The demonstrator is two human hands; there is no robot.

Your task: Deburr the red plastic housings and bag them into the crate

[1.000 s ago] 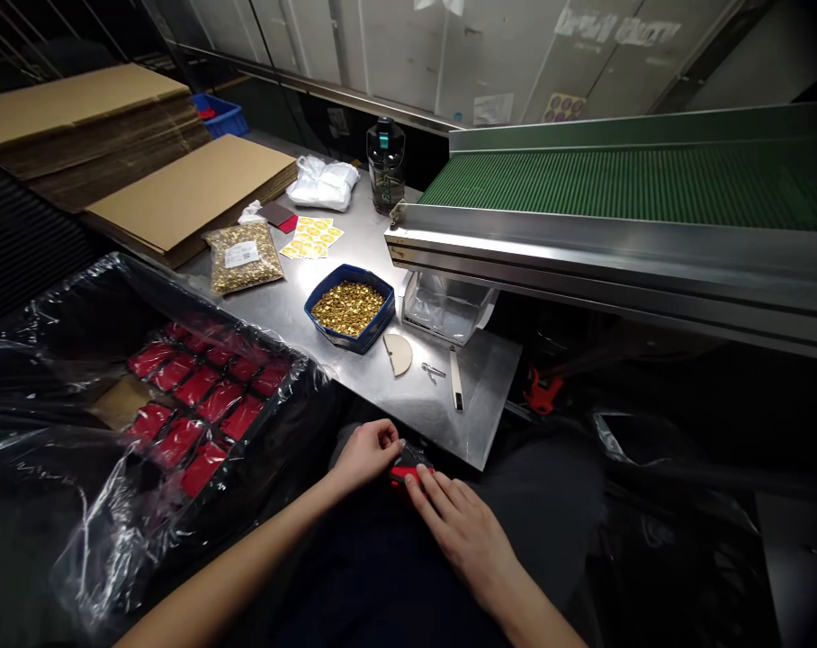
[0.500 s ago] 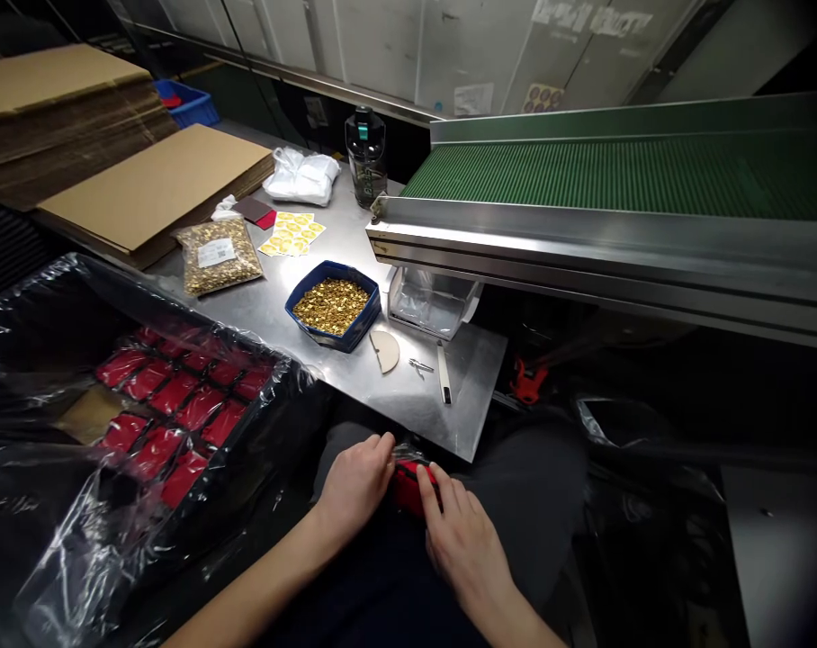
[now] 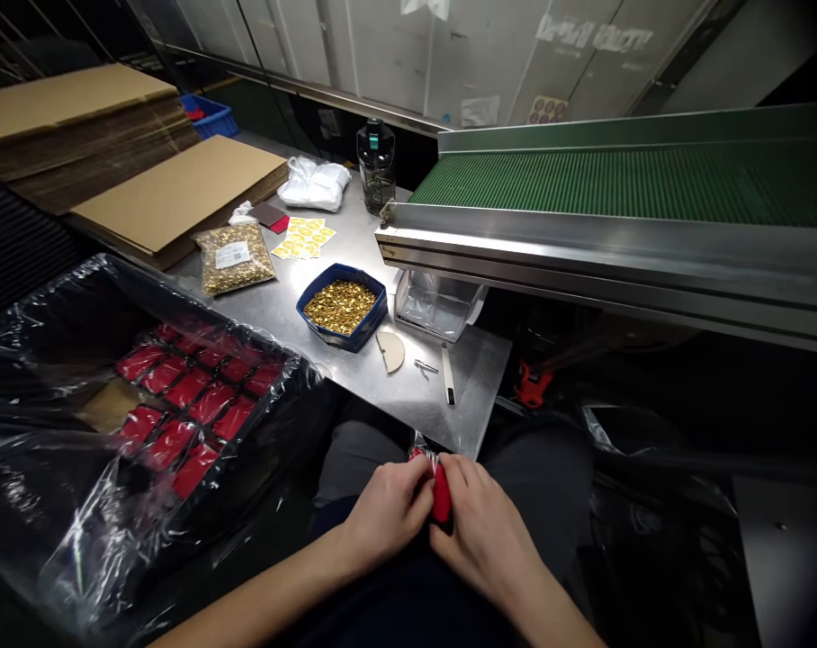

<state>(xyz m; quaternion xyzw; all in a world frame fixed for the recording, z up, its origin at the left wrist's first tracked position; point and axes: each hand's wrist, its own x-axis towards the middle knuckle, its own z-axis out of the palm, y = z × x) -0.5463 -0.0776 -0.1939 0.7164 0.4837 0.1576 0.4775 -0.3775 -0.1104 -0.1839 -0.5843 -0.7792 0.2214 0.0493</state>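
Note:
Both of my hands meet over my lap, just below the steel table's front edge. My left hand (image 3: 388, 508) and my right hand (image 3: 480, 522) are both closed around a small red pouch (image 3: 441, 490) in clear plastic wrap, which stands on edge between them. To my left a black crate lined with clear film (image 3: 58, 396) holds several more red pouches (image 3: 185, 396) laid in rows.
On the steel table (image 3: 314, 306) stand a blue tray of gold bits (image 3: 345, 306), a bag of gold bits (image 3: 235, 256), yellow sticker sheets (image 3: 305, 237), a clear plastic bin (image 3: 436, 306), a half-round card (image 3: 390, 351) and a white tool (image 3: 447, 373). A green conveyor (image 3: 624, 180) runs right. Flat cardboard (image 3: 172, 189) is stacked at the back left.
The red pouch has turned from lying flat to standing on edge. Both hands have drawn closer to me and closed round it.

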